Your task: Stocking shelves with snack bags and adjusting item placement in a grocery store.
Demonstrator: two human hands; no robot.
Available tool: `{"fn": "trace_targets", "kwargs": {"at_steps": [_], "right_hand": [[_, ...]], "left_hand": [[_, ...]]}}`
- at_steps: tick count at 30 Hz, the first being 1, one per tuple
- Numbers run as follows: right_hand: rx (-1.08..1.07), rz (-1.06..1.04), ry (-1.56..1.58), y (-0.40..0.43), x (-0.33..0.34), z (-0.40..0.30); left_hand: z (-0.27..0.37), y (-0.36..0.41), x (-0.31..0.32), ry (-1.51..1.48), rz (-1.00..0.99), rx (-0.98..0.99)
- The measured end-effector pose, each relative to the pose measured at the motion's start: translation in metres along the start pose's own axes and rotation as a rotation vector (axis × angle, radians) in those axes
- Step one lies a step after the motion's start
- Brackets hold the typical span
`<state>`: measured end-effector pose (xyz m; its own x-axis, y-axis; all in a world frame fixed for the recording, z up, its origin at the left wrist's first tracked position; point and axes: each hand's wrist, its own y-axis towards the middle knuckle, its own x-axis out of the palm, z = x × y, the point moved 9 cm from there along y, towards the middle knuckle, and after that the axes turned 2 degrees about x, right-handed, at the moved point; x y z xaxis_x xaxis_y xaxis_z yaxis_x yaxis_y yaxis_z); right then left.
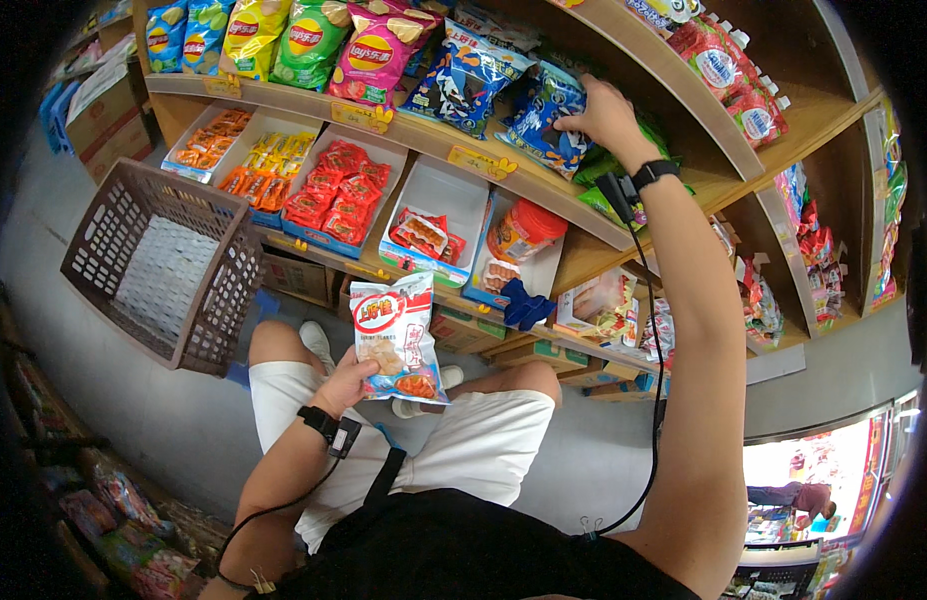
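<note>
My left hand holds a white Oishi shrimp flakes bag by its lower left side, above my knees. The bag's printed front faces up towards me. At the upper shelf, my right hand grips a dark blue snack bag, its thumb across the front and its fingers at the far side, partly hidden. A similar blue bag stands to the left of it, tilted. Green snack bags lie just right of the gripped bag, partly behind my wrist.
A brown plastic basket with a white woven lining stands on the floor at left. Lay's chip bags line the upper shelf. Below are boxes of small red packets and a red-lidded jar. A cable hangs along my right arm. A person is far right.
</note>
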<state>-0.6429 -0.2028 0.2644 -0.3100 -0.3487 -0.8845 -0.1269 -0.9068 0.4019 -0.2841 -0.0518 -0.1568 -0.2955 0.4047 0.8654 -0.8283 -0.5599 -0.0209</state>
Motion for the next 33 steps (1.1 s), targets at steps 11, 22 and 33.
{"fn": "trace_targets", "kwargs": {"at_steps": [11,22,33], "right_hand": [[-0.159,0.431,0.286,-0.115,-0.11,-0.028],[0.697,0.348,1.799,-0.295,0.051,-0.037],[0.814,-0.087,2.145,-0.37,0.115,-0.146]], "left_hand": [[0.003,-0.006,0.01,0.027,0.0,-0.006],[0.021,0.01,0.13,-0.108,-0.245,0.06],[0.037,0.016,0.144,0.077,-0.116,0.255]]}}
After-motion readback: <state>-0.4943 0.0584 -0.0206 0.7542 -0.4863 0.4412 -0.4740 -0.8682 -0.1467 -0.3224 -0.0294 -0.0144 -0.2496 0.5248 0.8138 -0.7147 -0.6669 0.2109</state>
